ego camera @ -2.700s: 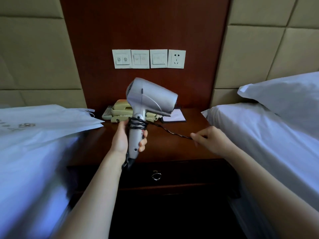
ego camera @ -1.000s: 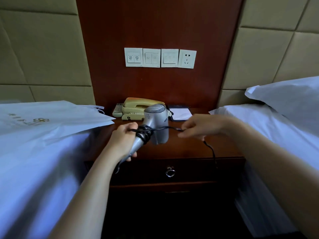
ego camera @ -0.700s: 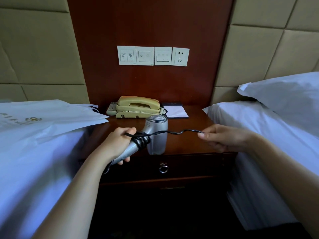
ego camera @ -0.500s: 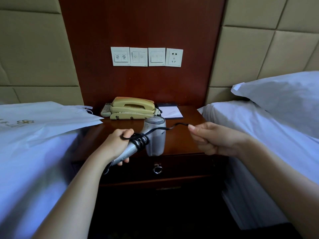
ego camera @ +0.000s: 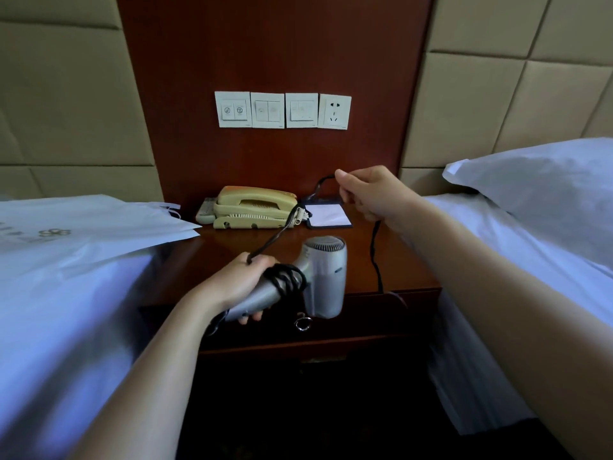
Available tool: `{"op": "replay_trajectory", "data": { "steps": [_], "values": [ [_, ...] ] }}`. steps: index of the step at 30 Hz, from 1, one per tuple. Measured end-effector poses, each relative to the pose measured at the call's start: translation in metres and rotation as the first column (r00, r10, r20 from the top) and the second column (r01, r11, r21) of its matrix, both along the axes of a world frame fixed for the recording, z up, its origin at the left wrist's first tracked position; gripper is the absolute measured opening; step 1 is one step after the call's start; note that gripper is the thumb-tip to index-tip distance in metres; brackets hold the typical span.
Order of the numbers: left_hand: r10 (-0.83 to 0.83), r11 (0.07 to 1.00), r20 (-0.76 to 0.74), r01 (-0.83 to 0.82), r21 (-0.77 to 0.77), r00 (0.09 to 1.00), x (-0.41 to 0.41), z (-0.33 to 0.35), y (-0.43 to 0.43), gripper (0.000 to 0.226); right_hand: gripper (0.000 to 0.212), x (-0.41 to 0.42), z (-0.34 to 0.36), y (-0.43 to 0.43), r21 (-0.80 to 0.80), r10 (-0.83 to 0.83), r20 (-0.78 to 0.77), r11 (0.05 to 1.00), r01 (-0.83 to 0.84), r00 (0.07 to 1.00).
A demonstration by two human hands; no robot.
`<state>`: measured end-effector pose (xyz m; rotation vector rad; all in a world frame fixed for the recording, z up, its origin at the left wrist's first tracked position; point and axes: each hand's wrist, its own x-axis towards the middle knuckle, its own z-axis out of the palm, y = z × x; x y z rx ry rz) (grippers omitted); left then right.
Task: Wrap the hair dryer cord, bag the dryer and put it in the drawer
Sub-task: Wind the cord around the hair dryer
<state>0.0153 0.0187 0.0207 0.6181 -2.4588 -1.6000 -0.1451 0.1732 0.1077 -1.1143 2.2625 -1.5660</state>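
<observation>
hair dryer [ego camera: 323, 277] with half-wrapped cord [ego camera: 275, 236]

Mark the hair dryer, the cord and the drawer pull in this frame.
hair dryer [ego camera: 326, 277]: head view, on the silver barrel.
cord [ego camera: 272, 239]: head view, on the taut slanted stretch.
drawer pull [ego camera: 302, 323]: head view, on the metal ring.

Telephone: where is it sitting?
In the head view, the telephone sits at the back of the nightstand, left of the notepad, below the wall switches.
</observation>
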Motion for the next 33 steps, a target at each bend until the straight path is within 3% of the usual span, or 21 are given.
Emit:
{"op": "replay_trajectory", "data": {
  "steps": [3, 8, 11, 14, 15, 17, 21, 28, 33],
  "values": [
    [-0.086, 0.996, 0.017, 0.085, 0.031, 0.996, 0.005, 0.001, 0.000, 0.032, 0.048, -0.010, 0.002, -0.010, 0.025, -0.072, -0.093, 0.997, 0.074, 0.993],
    [-0.169, 0.967, -0.042, 0.174, 0.187, 0.985, 0.013, 0.007, -0.007, 0.033, 0.049, -0.027, -0.004, -0.022, 0.049, -0.122, -0.101, 0.991, 0.127, 0.987],
    [-0.033, 0.939, -0.082, 0.059, 0.338, 0.996, 0.015, 0.006, -0.023, 0.032, 0.051, -0.035, -0.014, -0.030, 0.087, -0.135, -0.090, 0.986, 0.143, 0.987],
    [0.091, 0.924, -0.171, -0.019, 0.382, 0.981, 0.006, 0.006, -0.045, 0.041, 0.060, -0.035, -0.034, -0.037, 0.166, -0.124, -0.107, 0.976, 0.141, 0.986],
    [0.152, 0.921, -0.189, -0.069, 0.382, 0.970, 0.007, 0.009, -0.046, 0.046, 0.059, -0.032, -0.041, -0.037, 0.210, -0.107, -0.119, 0.969, 0.130, 0.987],
    [0.168, 0.876, -0.263, -0.022, 0.483, 0.950, 0.010, 0.009, -0.039, 0.062, 0.047, -0.025, -0.054, -0.036, 0.313, -0.051, -0.122, 0.946, 0.087, 0.991],
    [0.204, 0.813, -0.316, 0.020, 0.582, 0.926, 0.027, 0.002, -0.051, 0.049, 0.037, -0.011, -0.073, -0.025, 0.405, 0.127, -0.028, 0.908, -0.105, 0.991],
    [0.469, 0.716, -0.308, -0.152, 0.681, 0.828, 0.018, -0.005, -0.069, 0.043, 0.026, 0.026, -0.075, 0.000, 0.526, 0.397, -0.283, 0.825, -0.204, 0.873],
    [0.567, 0.721, -0.213, -0.354, 0.596, 0.796, 0.010, -0.008, -0.072, 0.047, 0.025, 0.063, -0.048, 0.004, 0.532, 0.468, -0.428, 0.822, -0.203, 0.773]
  ]
}}
